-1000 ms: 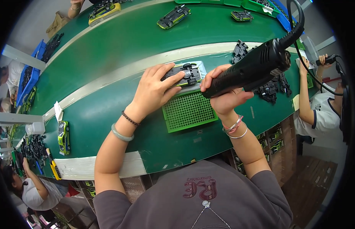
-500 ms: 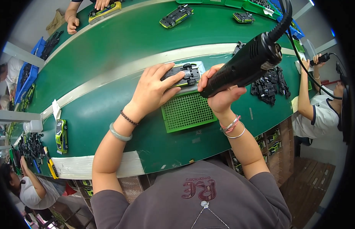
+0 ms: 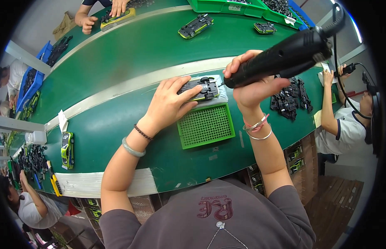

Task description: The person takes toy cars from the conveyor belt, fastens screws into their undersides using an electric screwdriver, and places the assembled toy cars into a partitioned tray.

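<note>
An upturned toy car (image 3: 206, 91), its black underside and wheels facing up, lies on a pale pad (image 3: 221, 96) on the green table. My left hand (image 3: 168, 99) presses on the car's left part, its fingers and thumb closed over it. In my right hand (image 3: 253, 89) is a black electric screwdriver (image 3: 280, 54), tilted close to level, with its cable running up to the right. The screwdriver's tip is beside the car's right end; whether it touches a screw I cannot tell. A shallow green perforated basket (image 3: 206, 124) sits just in front of the pad.
Black plastic parts (image 3: 290, 97) are heaped to the right. A green toy car (image 3: 67, 149) and a yellow-handled cutter (image 3: 56, 184) lie at the left. Two upturned cars (image 3: 196, 26) (image 3: 265, 28) rest across the pale rail (image 3: 151, 74). Co-workers sit around the table.
My right hand has moved up and to the right, bringing the screwdriver nearer to level. The basket shows more fully. My left hand stays on the car.
</note>
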`<state>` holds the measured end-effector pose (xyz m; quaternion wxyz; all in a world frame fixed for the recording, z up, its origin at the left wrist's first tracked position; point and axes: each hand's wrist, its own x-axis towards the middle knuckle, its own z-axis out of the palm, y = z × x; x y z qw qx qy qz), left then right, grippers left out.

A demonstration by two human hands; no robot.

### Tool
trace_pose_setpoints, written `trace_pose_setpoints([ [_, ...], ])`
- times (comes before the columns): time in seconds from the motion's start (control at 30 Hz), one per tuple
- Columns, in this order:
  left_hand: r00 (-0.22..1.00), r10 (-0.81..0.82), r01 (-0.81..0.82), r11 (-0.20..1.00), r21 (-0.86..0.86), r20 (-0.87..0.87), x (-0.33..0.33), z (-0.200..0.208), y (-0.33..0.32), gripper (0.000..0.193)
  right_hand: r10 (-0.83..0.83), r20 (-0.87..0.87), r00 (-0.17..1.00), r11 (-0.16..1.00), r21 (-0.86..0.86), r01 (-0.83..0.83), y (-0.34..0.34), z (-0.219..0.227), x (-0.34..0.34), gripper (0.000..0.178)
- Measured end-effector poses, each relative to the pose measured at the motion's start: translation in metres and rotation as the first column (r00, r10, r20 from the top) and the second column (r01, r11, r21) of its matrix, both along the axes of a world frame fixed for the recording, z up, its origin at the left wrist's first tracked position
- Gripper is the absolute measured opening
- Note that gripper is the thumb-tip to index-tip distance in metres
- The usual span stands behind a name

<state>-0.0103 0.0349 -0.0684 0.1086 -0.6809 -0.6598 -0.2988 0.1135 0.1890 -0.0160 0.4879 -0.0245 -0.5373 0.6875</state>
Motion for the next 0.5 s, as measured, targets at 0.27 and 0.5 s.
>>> trace_pose_setpoints([
  [0.27, 1.000, 0.006, -0.006, 1.000, -0.005, -0.001, -0.002, 0.000, -0.001, 0.040, -0.033, 0.113, 0.993, 0.996, 0.086, 0.023, 0.000, -0.012, -0.014, 0.096],
  [0.5, 1.000, 0.008, -0.008, 1.000, -0.030, -0.005, -0.002, 0.002, -0.001, 0.039, -0.030, 0.223, 0.974, 0.988, 0.156, -0.005, 0.001, -0.013, -0.023, 0.091],
])
